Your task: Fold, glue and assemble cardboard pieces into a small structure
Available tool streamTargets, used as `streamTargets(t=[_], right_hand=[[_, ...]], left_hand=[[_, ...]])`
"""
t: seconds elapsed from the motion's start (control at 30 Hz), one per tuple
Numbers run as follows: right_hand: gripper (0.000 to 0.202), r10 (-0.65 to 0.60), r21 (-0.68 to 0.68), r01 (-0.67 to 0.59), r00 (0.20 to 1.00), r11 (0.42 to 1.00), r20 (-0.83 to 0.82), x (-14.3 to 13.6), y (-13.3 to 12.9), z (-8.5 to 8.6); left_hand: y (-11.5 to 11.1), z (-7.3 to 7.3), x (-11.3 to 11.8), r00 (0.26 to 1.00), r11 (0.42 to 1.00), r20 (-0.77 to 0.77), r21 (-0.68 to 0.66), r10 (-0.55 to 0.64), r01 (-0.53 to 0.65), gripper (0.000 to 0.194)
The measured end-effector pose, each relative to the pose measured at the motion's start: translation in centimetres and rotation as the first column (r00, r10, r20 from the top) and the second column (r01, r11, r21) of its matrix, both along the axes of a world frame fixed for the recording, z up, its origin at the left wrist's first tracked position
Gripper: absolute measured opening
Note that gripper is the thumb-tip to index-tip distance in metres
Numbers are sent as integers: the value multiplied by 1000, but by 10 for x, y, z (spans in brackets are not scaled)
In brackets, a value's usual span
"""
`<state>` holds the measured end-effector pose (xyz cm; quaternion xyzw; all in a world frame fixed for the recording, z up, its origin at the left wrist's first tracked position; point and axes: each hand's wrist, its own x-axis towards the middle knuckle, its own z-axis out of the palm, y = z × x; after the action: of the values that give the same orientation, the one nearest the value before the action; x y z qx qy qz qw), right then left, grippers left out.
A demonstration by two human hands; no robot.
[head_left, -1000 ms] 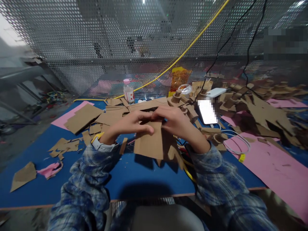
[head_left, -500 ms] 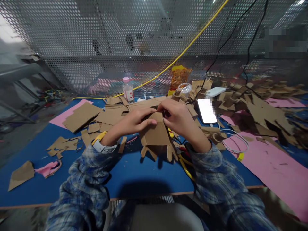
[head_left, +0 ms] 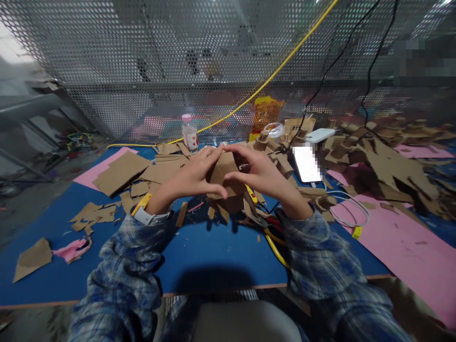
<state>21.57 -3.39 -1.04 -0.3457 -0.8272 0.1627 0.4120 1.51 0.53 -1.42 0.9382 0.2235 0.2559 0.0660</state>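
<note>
Between my two hands is a small box-like cardboard model [head_left: 224, 167] with several strips sticking out like legs at its lower edge. My left hand [head_left: 195, 176] wraps its left side, fingers over the top and thumb at the front. My right hand [head_left: 256, 172] curves round the right side, its fingers meeting the left fingertips at the top and its thumb against the front face. The far side of the model is hidden. Just right of it lie a yellow cutter [head_left: 251, 194] and yellow-handled pliers [head_left: 276, 249], partly beneath my right wrist.
Flat cardboard sheets [head_left: 121, 172] and scraps [head_left: 94, 216] lie on the left. A pink-capped bottle [head_left: 189, 134] stands at the back. A lit phone [head_left: 307, 164], a white cable [head_left: 351, 221] and pink sheets [head_left: 399, 247] are on the right. A perforated metal screen [head_left: 171, 61] rises behind.
The cardboard model has tilted and moved slightly up and left. My fingers have gone from pinching its top edge to cupping both sides, and more of the pliers shows.
</note>
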Motion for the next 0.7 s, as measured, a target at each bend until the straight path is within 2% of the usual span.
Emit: streamTargets(t=[0.07, 0.23, 0.33, 0.4, 0.47, 0.57, 0.7], right_hand=[[50, -39, -8, 39, 999, 999, -21, -3, 2, -3], [43, -117, 38, 118, 993, 992, -21, -10, 1, -7], [37, -193, 38, 195, 980, 980, -52, -14, 1, -8], [37, -199, 2, 200, 978, 980, -69, -14, 2, -8], [41, -145, -59, 141, 986, 988, -78, -12, 4, -8], [61, -30, -183, -1, 986, 983, -164, -7, 8, -8], [83, 154, -322, -245, 947, 915, -283, 0, 15, -12]], left_hand=[[0, -4, 0, 999, 999, -33, 39, 31, -30, 111], [-4, -10, 7, 993, 988, -30, 113, 110, -106, 95], [-3, -16, 10, 996, 981, -17, 174, 85, -81, 116], [0, -20, 10, 998, 977, -16, 203, 67, -63, 127], [3, -20, 9, 998, 974, -24, 219, 64, -57, 126], [4, -15, 5, 998, 974, -12, 219, 55, -51, 121], [-1, -1, 0, 996, 983, 65, 173, 56, -66, 100]])
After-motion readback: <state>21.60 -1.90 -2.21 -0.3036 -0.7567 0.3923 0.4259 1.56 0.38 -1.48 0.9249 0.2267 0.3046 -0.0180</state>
